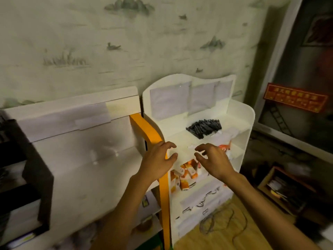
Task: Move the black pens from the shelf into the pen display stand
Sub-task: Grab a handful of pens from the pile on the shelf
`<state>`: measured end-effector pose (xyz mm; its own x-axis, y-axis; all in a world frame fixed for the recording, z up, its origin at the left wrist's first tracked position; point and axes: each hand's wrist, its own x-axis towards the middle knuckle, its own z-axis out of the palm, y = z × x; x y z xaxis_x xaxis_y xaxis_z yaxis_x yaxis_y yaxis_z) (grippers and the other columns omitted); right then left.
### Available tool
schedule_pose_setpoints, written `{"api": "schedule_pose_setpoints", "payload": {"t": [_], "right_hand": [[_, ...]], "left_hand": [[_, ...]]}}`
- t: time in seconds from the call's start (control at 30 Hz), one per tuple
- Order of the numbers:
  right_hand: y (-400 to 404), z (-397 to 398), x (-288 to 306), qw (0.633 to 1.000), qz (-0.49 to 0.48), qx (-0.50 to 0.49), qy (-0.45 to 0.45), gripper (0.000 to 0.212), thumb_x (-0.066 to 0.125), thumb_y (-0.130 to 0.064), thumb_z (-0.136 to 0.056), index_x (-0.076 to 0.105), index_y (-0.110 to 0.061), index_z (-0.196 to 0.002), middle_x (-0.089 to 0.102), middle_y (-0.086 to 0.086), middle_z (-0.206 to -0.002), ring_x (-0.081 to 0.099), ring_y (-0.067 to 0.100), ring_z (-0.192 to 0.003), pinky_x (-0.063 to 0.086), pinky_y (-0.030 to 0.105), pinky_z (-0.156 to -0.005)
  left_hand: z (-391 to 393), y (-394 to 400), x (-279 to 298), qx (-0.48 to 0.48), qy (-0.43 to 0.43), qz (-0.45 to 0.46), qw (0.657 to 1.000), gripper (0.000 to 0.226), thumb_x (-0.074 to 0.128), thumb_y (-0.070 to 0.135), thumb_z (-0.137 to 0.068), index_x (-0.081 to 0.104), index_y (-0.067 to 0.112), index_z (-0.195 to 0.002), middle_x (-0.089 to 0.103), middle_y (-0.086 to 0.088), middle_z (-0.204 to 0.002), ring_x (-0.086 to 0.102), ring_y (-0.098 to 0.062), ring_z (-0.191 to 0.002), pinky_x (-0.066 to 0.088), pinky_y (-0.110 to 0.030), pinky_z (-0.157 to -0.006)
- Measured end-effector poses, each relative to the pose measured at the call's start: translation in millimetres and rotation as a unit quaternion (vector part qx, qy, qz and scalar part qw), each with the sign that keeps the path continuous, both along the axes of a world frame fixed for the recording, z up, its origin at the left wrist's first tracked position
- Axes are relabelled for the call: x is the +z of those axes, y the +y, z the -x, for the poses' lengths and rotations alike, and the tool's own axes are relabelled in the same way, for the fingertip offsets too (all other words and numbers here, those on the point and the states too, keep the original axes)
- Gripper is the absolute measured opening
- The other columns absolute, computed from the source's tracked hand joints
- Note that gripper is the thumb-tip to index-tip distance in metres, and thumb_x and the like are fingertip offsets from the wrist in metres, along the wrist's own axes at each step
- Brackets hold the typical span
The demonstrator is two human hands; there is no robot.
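Two bare forearms reach up from the bottom edge. The left hand [158, 159] and right hand [214, 159] hover side by side in front of the white shelf [249, 120], fingers spread and loosely curled, holding nothing. The black pens [204, 127] lie in a heap on the top tier, beyond both hands and apart from them. Orange-and-white packets [185, 175] fill a lower tier; their print is too blurred to read. A red sign [295, 99] on the right carries gold characters, also unreadable.
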<state>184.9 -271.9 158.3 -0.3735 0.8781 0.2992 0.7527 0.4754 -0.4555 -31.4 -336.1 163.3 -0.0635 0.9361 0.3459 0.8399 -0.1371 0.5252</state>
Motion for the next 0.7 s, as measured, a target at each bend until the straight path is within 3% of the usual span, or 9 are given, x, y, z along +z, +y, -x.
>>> {"api": "schedule_pose_setpoints", "payload": {"t": [0.2,0.27,0.33,0.5,0.7], "right_hand": [[57,-42,-18,1.000,0.008,-0.003,-0.023,0.032,0.059,-0.037,-0.095,0.065,-0.021,-0.123,0.067,0.000,-0.121,0.065,0.019,-0.103,0.053,0.035,-0.082],[81,-52,-24,1.000,0.009,-0.001,-0.028,0.032,0.059,-0.037,-0.095,0.065,-0.020,-0.123,0.067,0.001,-0.121,0.065,0.020,-0.104,0.053,0.035,-0.084],[108,-60,-32,0.999,0.012,0.001,-0.032,0.032,0.059,-0.037,-0.096,0.065,-0.021,-0.123,0.067,0.001,-0.121,0.065,0.020,-0.103,0.053,0.035,-0.084],[185,-86,-50,0.998,0.027,0.009,-0.057,0.031,0.056,-0.039,-0.097,0.064,-0.023,-0.122,0.066,-0.001,-0.121,0.067,0.017,-0.098,0.054,0.038,-0.085],[278,-108,-60,0.996,0.033,0.022,-0.083,0.030,0.057,-0.038,-0.097,0.064,-0.025,-0.123,0.067,-0.003,-0.120,0.065,0.018,-0.104,0.051,0.032,-0.084]], "left_hand": [[-49,61,-9,0.007,0.044,0.019,0.999,0.033,0.058,0.042,-0.096,0.060,0.032,-0.127,0.062,0.006,-0.128,0.061,-0.012,-0.104,0.045,-0.023,-0.076],[-59,86,-17,0.007,0.035,0.035,0.999,0.034,0.057,0.041,-0.097,0.059,0.031,-0.129,0.060,0.004,-0.131,0.060,-0.014,-0.107,0.050,-0.028,-0.083],[-67,114,-28,0.015,0.030,0.050,0.998,0.034,0.056,0.042,-0.097,0.058,0.030,-0.129,0.059,0.003,-0.131,0.060,-0.016,-0.109,0.051,-0.034,-0.090],[-81,193,-57,0.042,0.040,0.066,0.996,0.033,0.053,0.046,-0.096,0.058,0.034,-0.126,0.061,0.008,-0.125,0.061,-0.015,-0.108,0.050,-0.031,-0.085],[-87,270,-82,0.080,0.014,0.097,0.992,0.031,0.055,0.042,-0.094,0.060,0.034,-0.123,0.062,0.008,-0.121,0.062,-0.015,-0.104,0.052,-0.033,-0.086]]}}
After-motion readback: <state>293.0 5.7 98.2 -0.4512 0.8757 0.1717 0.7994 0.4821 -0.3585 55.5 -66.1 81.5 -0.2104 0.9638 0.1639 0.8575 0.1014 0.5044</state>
